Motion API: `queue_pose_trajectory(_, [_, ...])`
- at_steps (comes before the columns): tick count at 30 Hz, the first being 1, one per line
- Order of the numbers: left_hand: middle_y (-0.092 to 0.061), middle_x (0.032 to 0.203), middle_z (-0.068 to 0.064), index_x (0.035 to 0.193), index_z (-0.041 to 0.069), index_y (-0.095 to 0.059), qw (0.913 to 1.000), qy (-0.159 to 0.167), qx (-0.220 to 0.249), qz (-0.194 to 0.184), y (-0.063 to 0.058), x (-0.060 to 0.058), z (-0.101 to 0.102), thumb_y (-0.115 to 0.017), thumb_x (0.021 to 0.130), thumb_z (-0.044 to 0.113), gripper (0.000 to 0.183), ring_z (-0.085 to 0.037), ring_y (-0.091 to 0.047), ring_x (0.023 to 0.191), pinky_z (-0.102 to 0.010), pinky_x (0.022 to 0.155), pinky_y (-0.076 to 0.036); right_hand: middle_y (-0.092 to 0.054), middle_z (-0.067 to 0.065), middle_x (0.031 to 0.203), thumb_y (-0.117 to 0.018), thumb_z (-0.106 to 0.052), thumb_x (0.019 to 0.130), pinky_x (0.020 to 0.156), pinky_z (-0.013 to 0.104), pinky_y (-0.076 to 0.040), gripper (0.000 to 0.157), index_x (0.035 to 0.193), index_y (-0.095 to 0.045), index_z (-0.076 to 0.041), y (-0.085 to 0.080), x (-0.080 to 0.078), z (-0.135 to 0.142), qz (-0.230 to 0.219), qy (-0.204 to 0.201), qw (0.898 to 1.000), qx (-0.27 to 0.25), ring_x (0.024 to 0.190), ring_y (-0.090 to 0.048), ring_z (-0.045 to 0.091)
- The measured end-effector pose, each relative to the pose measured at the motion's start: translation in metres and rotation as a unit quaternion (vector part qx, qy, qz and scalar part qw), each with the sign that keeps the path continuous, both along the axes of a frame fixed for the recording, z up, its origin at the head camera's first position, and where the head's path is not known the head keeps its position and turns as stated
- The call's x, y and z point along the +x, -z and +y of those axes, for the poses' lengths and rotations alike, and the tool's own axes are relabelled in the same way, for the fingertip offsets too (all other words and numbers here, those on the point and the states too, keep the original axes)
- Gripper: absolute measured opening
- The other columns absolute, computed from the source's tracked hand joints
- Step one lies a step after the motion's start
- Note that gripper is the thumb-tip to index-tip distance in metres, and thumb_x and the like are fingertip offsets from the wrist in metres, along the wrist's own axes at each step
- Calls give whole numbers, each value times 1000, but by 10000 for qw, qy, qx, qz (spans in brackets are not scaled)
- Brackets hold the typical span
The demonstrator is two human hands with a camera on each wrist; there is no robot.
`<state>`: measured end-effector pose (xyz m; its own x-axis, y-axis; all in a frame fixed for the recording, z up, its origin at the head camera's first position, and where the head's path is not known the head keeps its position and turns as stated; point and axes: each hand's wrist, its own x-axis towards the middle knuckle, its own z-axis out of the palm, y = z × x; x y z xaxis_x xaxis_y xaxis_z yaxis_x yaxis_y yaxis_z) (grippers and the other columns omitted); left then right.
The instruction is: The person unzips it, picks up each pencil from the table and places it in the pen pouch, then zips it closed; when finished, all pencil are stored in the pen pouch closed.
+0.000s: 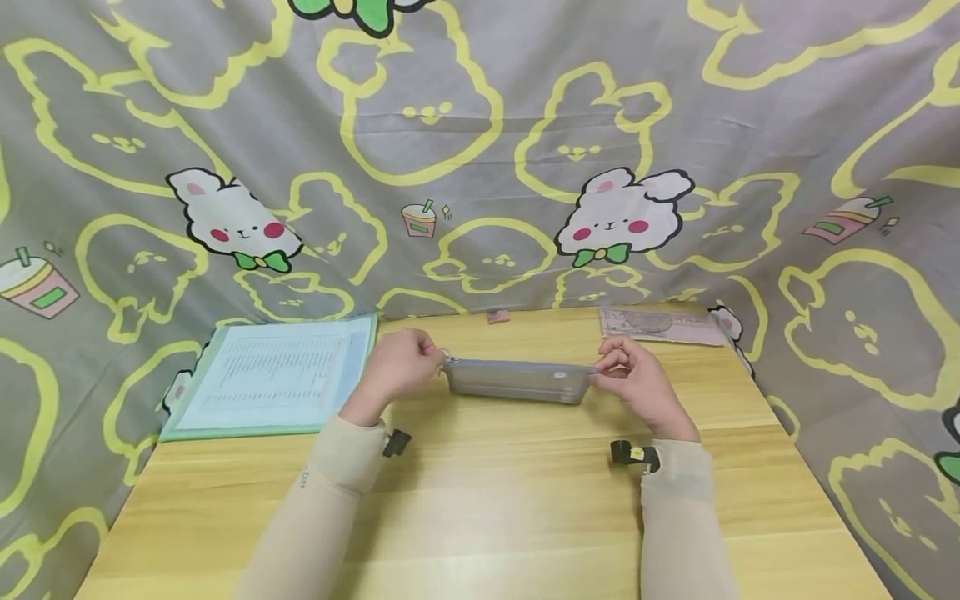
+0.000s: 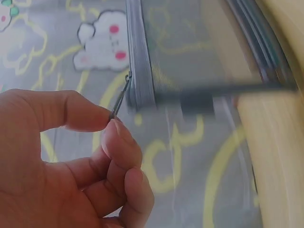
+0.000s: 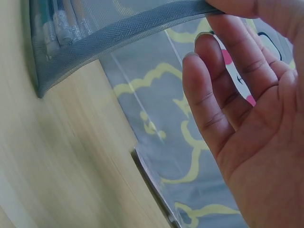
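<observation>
A grey mesh pencil case (image 1: 517,381) hangs upright between the two hands, its zipper (image 2: 141,52) along the top edge. My left hand (image 1: 401,362) pinches the zipper pull (image 2: 118,99) between thumb and index finger at the left end, the other fingers curled loosely. At the opposite end, my right hand (image 1: 637,379) pinches the top corner of the case between thumb and index finger, its remaining fingers bent apart from the mesh. Slim pen-like items (image 3: 61,23) show through the mesh. Whether the case's bottom touches the table cannot be told.
On the wooden table (image 1: 495,517), a printed sheet on a green-edged board (image 1: 270,375) lies at left. A pinkish flat packet (image 1: 663,325) lies at the back right, and a small flag-like piece (image 1: 498,317) at the back middle. A patterned curtain (image 1: 480,183) borders the table.
</observation>
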<state>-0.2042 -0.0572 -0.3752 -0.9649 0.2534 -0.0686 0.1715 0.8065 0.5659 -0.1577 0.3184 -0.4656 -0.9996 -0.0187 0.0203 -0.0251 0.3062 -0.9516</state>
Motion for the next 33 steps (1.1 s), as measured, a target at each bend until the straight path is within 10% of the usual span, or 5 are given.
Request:
queue_pose_trajectory(24, [-70, 82, -6, 90, 11, -74, 9956, 58, 827, -441, 23, 1, -44, -56, 97, 17, 20, -19, -53, 63, -33, 64, -46, -73, -10, 85, -87, -7, 84, 68, 26, -47, 44, 113, -55, 3, -3, 0, -6, -8, 43, 10000, -70, 73, -56, 14])
queue_pose_trajectory(33, [-73, 97, -8, 100, 8, -74, 9930, 0, 1098, -428, 33, 0, -46, -57, 99, 18, 20, -23, -57, 78, -34, 68, -47, -72, -11, 86, -84, -4, 84, 79, 24, -52, 40, 111, -56, -9, 1, -1, -6, -152, -51, 9996, -248, 81, -63, 14])
